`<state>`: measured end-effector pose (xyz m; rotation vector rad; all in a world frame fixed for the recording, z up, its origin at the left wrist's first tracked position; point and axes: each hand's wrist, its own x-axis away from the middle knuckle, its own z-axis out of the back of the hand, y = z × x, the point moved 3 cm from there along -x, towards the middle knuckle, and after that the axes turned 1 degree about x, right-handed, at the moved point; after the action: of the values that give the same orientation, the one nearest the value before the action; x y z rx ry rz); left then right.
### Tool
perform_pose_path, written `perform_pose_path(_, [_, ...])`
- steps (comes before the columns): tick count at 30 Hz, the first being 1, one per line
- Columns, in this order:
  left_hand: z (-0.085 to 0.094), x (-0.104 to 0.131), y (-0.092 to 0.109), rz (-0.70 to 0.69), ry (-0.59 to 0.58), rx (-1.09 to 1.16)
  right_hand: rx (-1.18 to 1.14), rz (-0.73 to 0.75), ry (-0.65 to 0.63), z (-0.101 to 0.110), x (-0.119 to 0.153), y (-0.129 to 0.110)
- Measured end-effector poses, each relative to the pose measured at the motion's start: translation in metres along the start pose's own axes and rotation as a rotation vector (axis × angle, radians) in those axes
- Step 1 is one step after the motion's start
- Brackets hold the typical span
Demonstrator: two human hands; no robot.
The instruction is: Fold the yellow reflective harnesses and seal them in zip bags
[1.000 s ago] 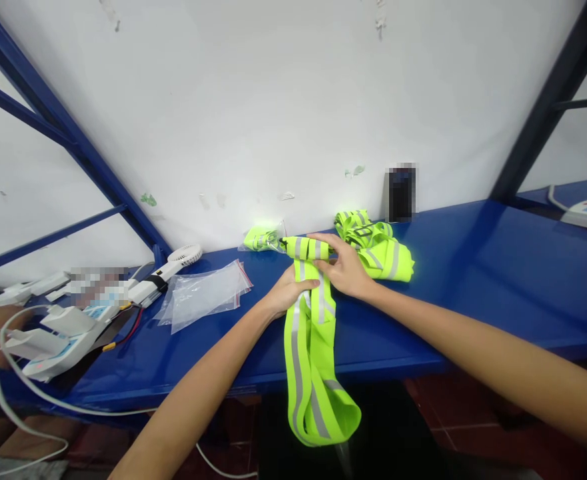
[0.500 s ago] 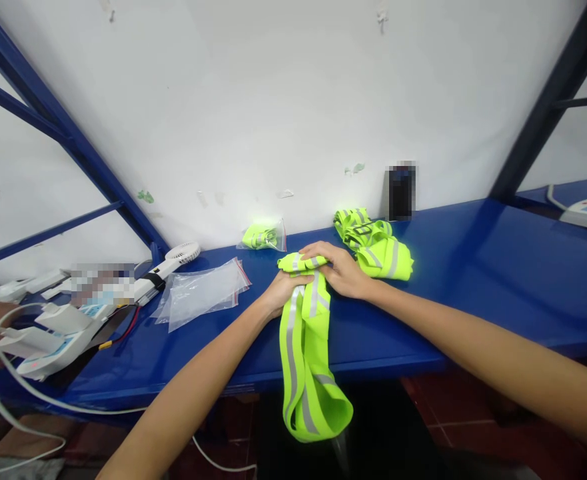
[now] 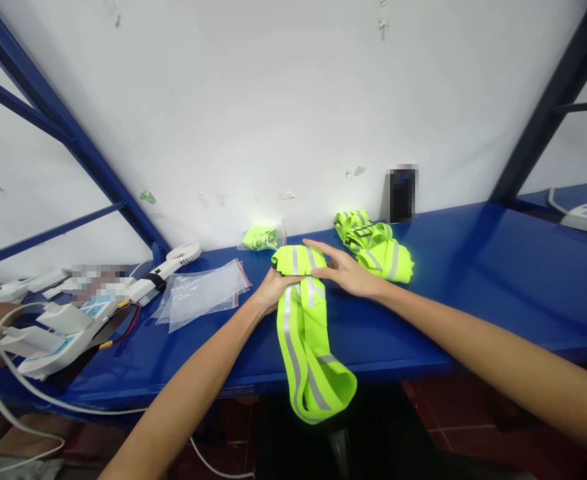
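Yellow-green reflective strap (image 3: 306,327) is up at the desk's front half, top part folded into a flat bundle, lower part hanging in a loop past the front edge. Left grip (image 3: 272,291) holds it from below, thumb across the strap under the bundle, other fingers hidden. Right grip (image 3: 350,272) is at the bundle's right end, thumb against its front, fingers extended behind; can't tell if it clenches.

Around: strap pile (image 3: 383,253) lies just behind the right grip, bagged strap (image 3: 260,237) back by the wall (image 3: 273,100), clear bags (image 3: 203,297) left of the left grip. White fan (image 3: 183,253) and power strip (image 3: 56,343) further left on the blue desk (image 3: 473,273). Pixelated dark item (image 3: 402,195) leans on the wall. Both grips partly cover the bundle.

Bundle's long axis runs left-right, gray bands crossing it. Hanging loop runs down toward the wearer, long axis near vertical, bottom bulging right, gray stripes lengthwise.
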<state>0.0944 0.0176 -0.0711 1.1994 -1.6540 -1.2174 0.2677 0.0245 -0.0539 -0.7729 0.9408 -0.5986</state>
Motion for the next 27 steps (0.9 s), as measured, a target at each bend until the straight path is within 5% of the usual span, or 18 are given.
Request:
perform_pose_path(4, [-0.002,0.002,0.003,-0.007,-0.122,0.036,-0.173,-0.032,0.022,-0.001,0.000,0.003])
perform_pose_path(11, [0.001,-0.002,0.005,-0.057,0.086,0.078,-0.088,-0.102,0.123,-0.005,-0.002,-0.004])
perform_pose_path(18, [0.002,-0.001,0.010,-0.083,-0.046,0.094,-0.339,-0.177,0.022,-0.008,-0.005,-0.004])
perform_pose_path(27, [-0.002,-0.008,0.007,-0.148,0.049,0.033,-0.273,-0.002,0.157,-0.006,-0.008,-0.008])
